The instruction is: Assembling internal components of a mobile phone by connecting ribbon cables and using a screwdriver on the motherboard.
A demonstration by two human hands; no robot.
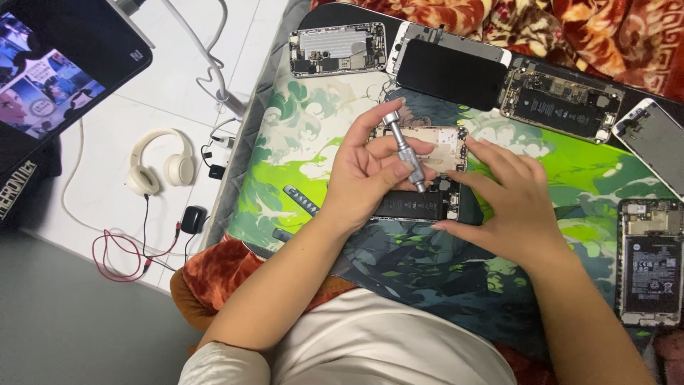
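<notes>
Far left, cream headphones (159, 165) lie on the white floor, out of the way. The left hand (370, 171) wraps its fingers tight around a small silver screwdriver (403, 146), tip down on the open phone (427, 175) in the middle of the green mat (299, 142). The right hand (509, 199) lies flat on the phone, fingers spread and holding nothing, likely so it cannot slide. Other opened phones (559, 96) wait along the mat's edge.

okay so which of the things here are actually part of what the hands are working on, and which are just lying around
In use:
left hand holding the silver screwdriver
right hand steadying the opened phone
green printed mat under it

Lying about:
other opened phones along the mat's edges
black phone screen
cream headphones
red cable
tablet
</notes>
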